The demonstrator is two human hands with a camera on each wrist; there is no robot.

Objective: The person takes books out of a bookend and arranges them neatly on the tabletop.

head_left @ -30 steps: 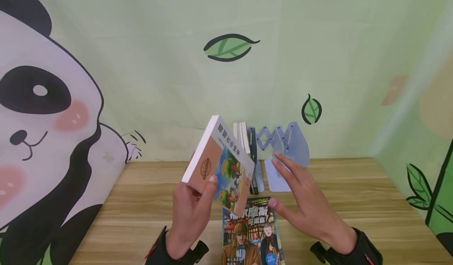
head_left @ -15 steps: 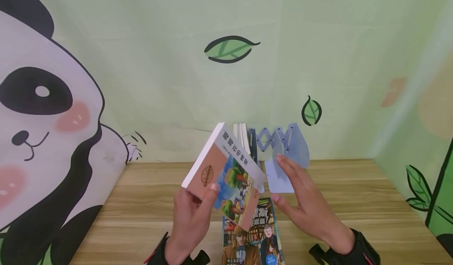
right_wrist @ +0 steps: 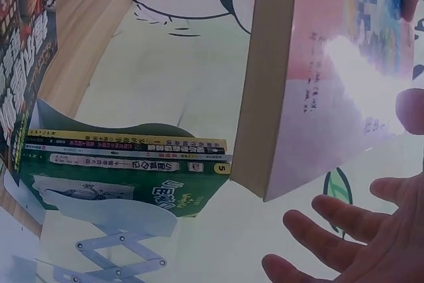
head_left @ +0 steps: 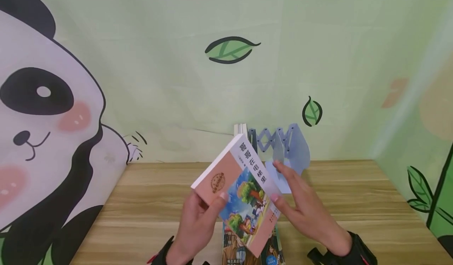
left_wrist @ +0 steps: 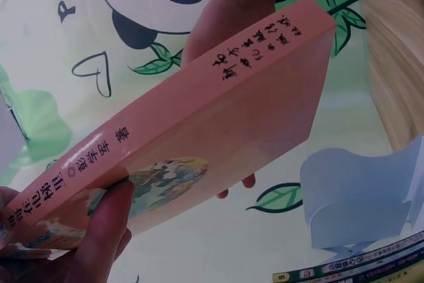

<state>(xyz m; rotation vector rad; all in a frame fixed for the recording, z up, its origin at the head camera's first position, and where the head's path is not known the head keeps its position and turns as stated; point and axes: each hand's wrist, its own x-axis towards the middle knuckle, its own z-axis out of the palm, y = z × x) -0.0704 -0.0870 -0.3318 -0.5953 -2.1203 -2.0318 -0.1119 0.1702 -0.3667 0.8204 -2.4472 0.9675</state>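
A thick paperback book (head_left: 226,178) with a pink and white cover and a tree picture is held up tilted over the desk. My left hand (head_left: 198,221) grips its left side, thumb on the cover and fingers behind. My right hand (head_left: 313,214) is at its right edge with fingers spread and straight; the thumb tip lies at the cover's edge, and whether it touches I cannot tell. In the right wrist view those fingers stand apart from the book. Below lies a comic-style book (head_left: 232,246) with a detective on its cover, partly hidden by the paperback.
At the back of the wooden desk (head_left: 152,194) stands a pale blue expanding bookend (head_left: 299,149). Several thin books (right_wrist: 132,164) stand upright in its left part, mostly hidden by the paperback in the head view. A panda-print cloth (head_left: 159,80) hangs behind.
My left hand has brought the paperback right and down, turning its cover more toward me. It now covers more of the detective book. My right hand stays nearly still, with the book's edge reaching its thumb.
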